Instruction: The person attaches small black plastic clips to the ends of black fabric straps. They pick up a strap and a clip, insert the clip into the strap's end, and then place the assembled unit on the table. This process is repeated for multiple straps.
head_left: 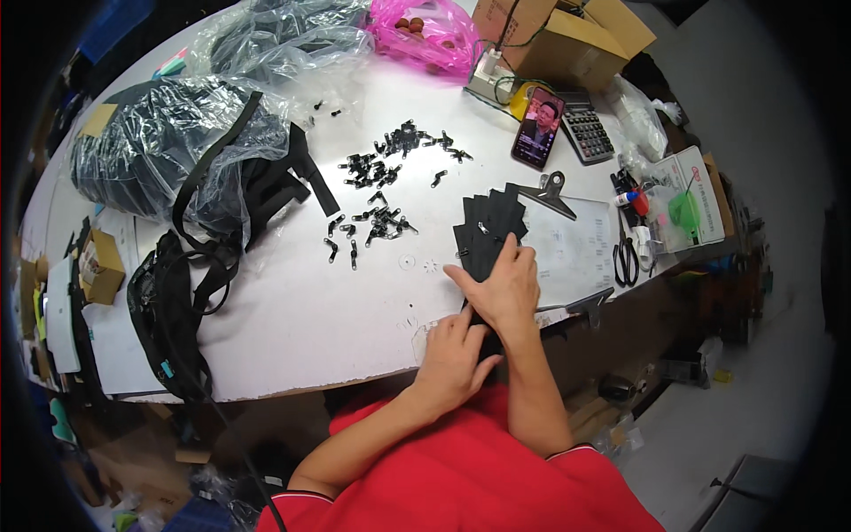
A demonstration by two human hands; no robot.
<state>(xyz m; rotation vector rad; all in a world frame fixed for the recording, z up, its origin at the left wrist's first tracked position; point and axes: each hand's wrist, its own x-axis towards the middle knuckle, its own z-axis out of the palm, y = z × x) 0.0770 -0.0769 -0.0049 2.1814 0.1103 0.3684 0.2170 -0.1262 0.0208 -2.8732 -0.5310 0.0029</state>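
Observation:
A fanned stack of black zipper strips [489, 217] lies at the table's front, right of the middle, with small metallic sliders on some of them. My right hand [505, 288] lies over the stack, its fingers stretched along the strips and its thumb spread to the left. Below it, at the table's edge, my left hand [452, 359] is curled round the near end of the strips; part of that grip is hidden. Many small black zipper sliders [381, 222] with metal ends are scattered in loose heaps left of the strips.
A clipboard with paper [567, 257] lies right of the strips, near scissors [626, 262]. Behind are a phone [537, 129], a calculator [587, 133], a power strip [493, 78] and a cardboard box [567, 44]. A plastic-wrapped black bundle [151, 142] and black straps [168, 301] fill the left.

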